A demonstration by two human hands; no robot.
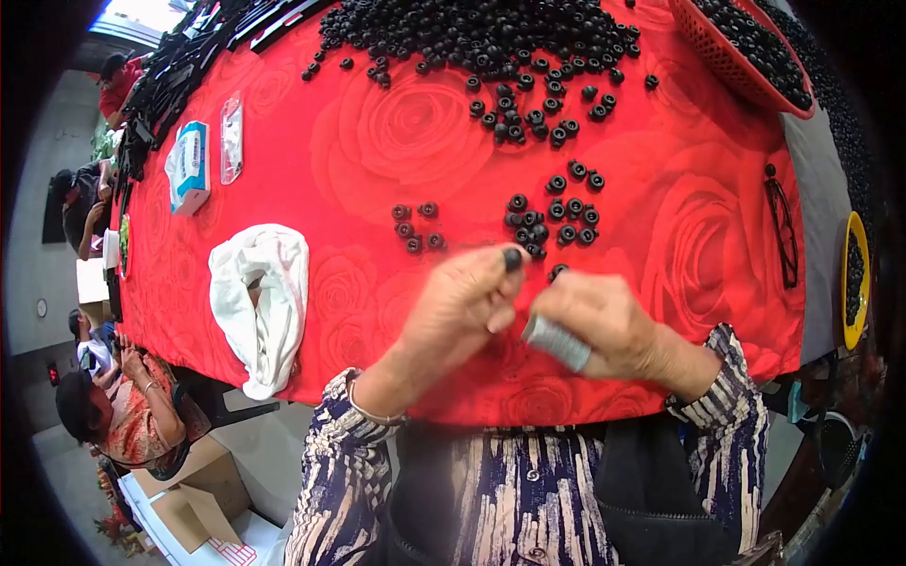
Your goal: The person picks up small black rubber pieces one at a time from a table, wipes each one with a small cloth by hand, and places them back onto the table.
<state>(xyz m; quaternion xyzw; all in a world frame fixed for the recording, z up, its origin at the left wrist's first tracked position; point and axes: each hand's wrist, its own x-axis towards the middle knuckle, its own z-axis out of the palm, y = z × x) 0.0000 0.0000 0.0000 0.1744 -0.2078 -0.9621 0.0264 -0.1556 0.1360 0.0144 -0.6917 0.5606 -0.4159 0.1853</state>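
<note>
Over the red rose-patterned cloth [406, 123], my left hand [458, 302] pinches a small black round plastic part [512, 259] between thumb and fingertips. Close beside it on the right, my right hand [604, 325] is closed around a grey cylindrical handle [557, 344], whose working end is hidden. Another black part [559, 273] shows just past the right knuckles; whether it touches the hand I cannot tell. Beyond the hands lies a loose group of black parts [568, 209], and left of that a smaller cluster [413, 228].
A large heap of black parts [472, 38] covers the far table, with a red basket [731, 66] of them at far right. A white cloth [269, 321], a tissue pack [192, 170] and a clear case [231, 140] lie left. Eyeglasses [781, 226] rest right. Other people sit at left.
</note>
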